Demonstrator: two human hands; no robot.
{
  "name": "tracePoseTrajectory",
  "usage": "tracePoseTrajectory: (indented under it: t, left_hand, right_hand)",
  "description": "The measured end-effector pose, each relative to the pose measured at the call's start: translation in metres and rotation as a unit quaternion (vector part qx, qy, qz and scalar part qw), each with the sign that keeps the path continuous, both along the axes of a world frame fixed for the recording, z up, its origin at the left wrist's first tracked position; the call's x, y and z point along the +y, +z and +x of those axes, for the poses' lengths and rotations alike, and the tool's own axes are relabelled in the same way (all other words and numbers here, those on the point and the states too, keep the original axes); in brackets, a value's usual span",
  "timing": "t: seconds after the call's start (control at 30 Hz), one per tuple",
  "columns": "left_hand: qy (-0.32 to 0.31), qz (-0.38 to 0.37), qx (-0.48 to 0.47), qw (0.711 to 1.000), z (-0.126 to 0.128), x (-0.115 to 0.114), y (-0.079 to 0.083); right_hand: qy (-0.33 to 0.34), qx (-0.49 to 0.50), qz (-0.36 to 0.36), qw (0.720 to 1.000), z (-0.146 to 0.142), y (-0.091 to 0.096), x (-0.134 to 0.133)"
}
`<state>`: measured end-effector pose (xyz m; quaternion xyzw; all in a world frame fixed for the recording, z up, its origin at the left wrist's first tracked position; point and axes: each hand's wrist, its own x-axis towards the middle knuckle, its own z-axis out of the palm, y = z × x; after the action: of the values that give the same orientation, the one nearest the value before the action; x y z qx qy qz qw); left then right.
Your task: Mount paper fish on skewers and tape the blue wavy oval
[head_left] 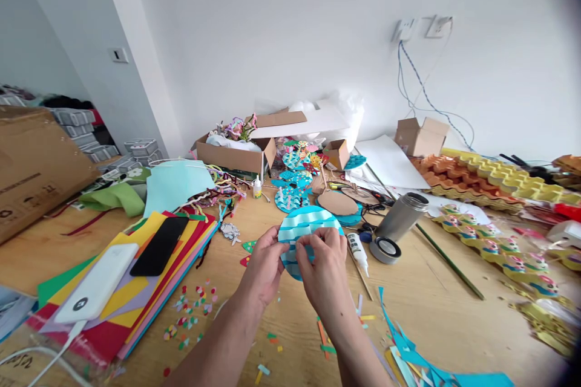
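Note:
I hold a round blue paper disc (303, 222) with wavy light and dark blue stripes above the wooden table (436, 308). My left hand (264, 265) pinches its left edge. My right hand (325, 265) is closed on its lower middle, fingers pressed to the surface. A small white glue bottle (358, 250) lies just right of my right hand. Blue paper offcuts (408, 357) lie near my right forearm.
A stack of coloured sheets (149, 290) with a white power bank (97, 284) and a black phone (158, 246) lies at left. A metal flask (401, 216) and its lid (385, 250) lie right of the disc. Cardboard boxes (236, 157), finished blue discs (293, 196) and folded orange-yellow paper (490, 178) fill the back.

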<state>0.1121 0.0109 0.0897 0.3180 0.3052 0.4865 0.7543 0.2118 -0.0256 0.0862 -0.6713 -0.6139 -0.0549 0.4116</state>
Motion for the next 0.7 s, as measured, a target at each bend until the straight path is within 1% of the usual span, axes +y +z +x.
tracePoseTrajectory:
  t: [0.23, 0.7]
  left_hand:
    - [0.004, -0.004, -0.001, 1.000, 0.0005, -0.0007, 0.0011]
    - [-0.001, -0.004, 0.001, 1.000, 0.0013, -0.0010, -0.0004]
  right_hand:
    - [0.012, -0.001, -0.012, 1.000, -0.0004, 0.0004, 0.0005]
    - [0.006, 0.007, -0.017, 1.000, -0.0007, 0.0023, -0.0002]
